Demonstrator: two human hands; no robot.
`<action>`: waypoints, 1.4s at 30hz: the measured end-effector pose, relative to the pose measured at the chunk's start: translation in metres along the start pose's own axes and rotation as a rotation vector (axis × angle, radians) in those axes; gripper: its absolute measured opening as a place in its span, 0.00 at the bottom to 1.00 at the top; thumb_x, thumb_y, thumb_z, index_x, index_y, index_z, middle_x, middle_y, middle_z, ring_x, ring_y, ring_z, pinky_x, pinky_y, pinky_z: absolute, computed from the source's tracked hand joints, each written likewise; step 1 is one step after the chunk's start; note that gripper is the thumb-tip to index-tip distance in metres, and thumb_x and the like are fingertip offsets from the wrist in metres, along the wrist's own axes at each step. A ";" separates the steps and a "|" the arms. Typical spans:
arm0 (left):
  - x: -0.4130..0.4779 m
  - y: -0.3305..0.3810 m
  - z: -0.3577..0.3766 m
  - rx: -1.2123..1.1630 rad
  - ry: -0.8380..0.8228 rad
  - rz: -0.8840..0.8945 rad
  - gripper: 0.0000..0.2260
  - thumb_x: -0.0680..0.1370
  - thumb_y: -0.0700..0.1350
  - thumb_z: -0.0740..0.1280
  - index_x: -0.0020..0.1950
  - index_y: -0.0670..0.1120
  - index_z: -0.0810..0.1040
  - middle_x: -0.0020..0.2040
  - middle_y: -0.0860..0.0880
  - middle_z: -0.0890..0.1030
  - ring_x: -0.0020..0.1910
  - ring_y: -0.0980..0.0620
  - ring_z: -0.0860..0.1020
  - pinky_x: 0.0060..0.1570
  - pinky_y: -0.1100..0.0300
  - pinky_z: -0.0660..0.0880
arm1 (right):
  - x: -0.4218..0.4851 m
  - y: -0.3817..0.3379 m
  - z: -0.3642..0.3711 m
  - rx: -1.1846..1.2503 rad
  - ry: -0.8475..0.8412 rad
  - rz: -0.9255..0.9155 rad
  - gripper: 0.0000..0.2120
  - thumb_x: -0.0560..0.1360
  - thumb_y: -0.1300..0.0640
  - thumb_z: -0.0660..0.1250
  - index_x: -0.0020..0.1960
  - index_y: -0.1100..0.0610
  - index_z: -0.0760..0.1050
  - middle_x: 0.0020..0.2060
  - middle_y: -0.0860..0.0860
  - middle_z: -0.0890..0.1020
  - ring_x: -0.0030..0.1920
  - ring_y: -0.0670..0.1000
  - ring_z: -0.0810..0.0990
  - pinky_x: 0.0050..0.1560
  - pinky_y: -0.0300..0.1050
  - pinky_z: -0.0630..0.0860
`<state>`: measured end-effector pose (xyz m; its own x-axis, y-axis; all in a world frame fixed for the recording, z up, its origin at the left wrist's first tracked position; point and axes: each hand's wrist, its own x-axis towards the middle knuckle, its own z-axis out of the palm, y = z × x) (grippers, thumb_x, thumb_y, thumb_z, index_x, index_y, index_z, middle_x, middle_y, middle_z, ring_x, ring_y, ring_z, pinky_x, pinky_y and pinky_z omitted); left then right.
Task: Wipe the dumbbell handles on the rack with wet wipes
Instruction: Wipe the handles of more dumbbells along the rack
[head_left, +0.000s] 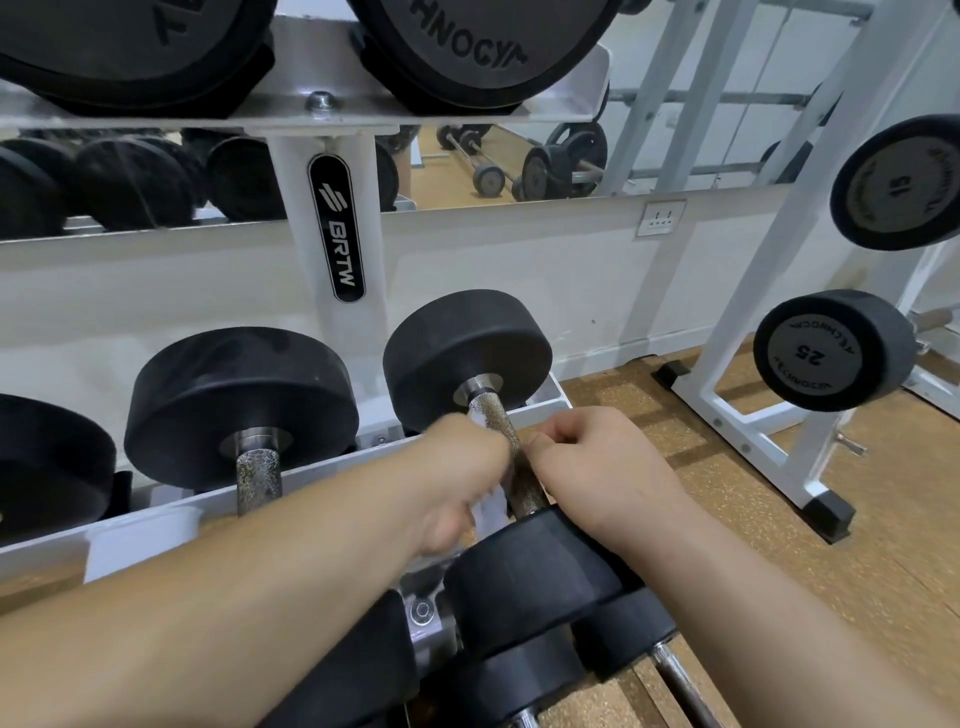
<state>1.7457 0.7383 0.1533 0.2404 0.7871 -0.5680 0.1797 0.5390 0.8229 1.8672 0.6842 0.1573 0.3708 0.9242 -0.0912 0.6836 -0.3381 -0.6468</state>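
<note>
A black dumbbell lies on the white rack (332, 218) at the right end, its knurled steel handle (498, 415) running toward me. My left hand (457, 478) grips a white wet wipe (488, 512) against the left side of that handle, blurred by motion. My right hand (597, 462) rests beside the handle on the right, fingers curled, on the near black head (530, 577); whether it holds anything is hidden. A second dumbbell handle (258, 475) sits to the left, untouched.
Larger black dumbbells (467, 47) sit on the shelf above. A second white rack (753, 322) with dumbbells marked 25 (826, 353) and 15 stands at the right. More dumbbells lie below my arms on the cork-coloured floor (779, 545). A mirror runs behind.
</note>
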 end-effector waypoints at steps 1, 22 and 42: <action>-0.007 -0.005 0.003 0.069 -0.055 0.000 0.11 0.83 0.35 0.59 0.46 0.44 0.78 0.32 0.46 0.77 0.28 0.49 0.75 0.33 0.62 0.71 | 0.000 0.000 0.000 0.001 -0.004 0.005 0.09 0.75 0.48 0.65 0.41 0.50 0.80 0.31 0.45 0.81 0.40 0.51 0.81 0.41 0.46 0.75; 0.022 0.000 -0.007 0.019 0.031 0.040 0.11 0.82 0.33 0.57 0.45 0.40 0.77 0.37 0.40 0.76 0.32 0.45 0.75 0.35 0.58 0.73 | 0.000 0.002 0.001 -0.004 0.011 -0.018 0.11 0.76 0.48 0.64 0.39 0.53 0.77 0.26 0.45 0.75 0.37 0.54 0.78 0.38 0.46 0.72; 0.028 0.003 -0.030 0.250 -0.059 -0.168 0.06 0.82 0.39 0.62 0.55 0.42 0.78 0.50 0.42 0.85 0.47 0.44 0.85 0.60 0.46 0.81 | -0.002 0.002 0.001 0.002 0.020 -0.004 0.16 0.74 0.45 0.63 0.49 0.57 0.79 0.39 0.53 0.85 0.45 0.59 0.83 0.49 0.54 0.82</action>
<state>1.7243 0.7704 0.1400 0.2410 0.6704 -0.7018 0.4490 0.5640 0.6930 1.8670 0.6818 0.1550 0.3802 0.9220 -0.0736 0.6837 -0.3338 -0.6489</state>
